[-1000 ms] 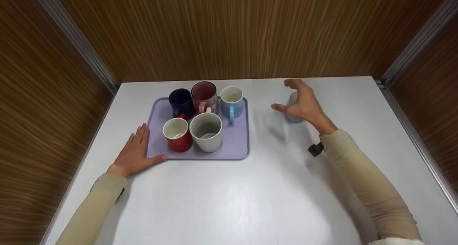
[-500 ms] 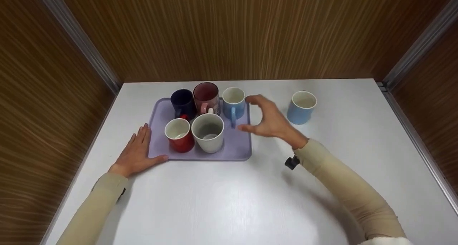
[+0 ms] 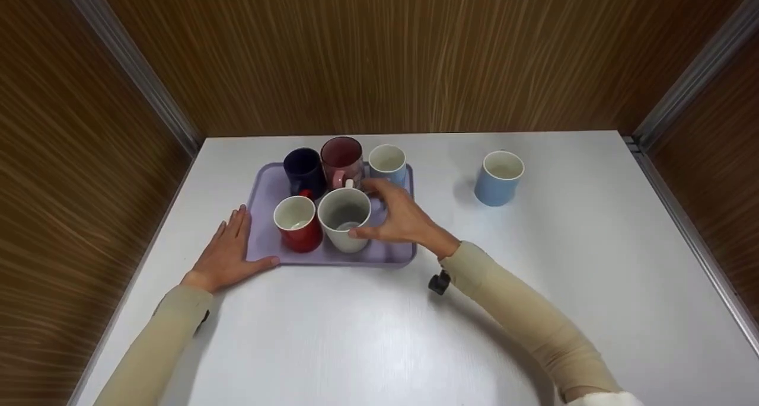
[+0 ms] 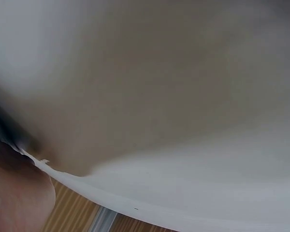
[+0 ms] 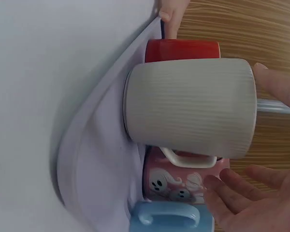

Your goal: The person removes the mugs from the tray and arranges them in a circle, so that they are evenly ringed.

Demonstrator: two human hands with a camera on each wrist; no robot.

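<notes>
My left hand [image 3: 225,259] lies with straight fingers along the left edge of a lilac tray [image 3: 388,253], its thumb at the front corner. Around the white ribbed mug [image 3: 350,240] my right hand [image 3: 396,216] is spread, thumb near the front rim and fingers behind by the handle. In the right wrist view those fingers [image 5: 237,191] are not closed on the mug [image 5: 188,104]. Beside it stands a red mug [image 3: 303,237]. Behind are a dark blue mug [image 3: 303,175], a pink mug [image 3: 351,169] with ghost drawings and a light blue mug [image 3: 388,175], partly hidden by my hand.
Another light blue mug [image 3: 497,186] stands on the white table [image 3: 356,323], right of the tray. Wood-grain panels [image 3: 415,56] rise at the back and both sides. The left wrist view is mostly blurred table surface.
My right hand has moved left, from beside the lone light blue mug on the table, past the tray's right edge, to the white mug. My left hand and the mugs have stayed put.
</notes>
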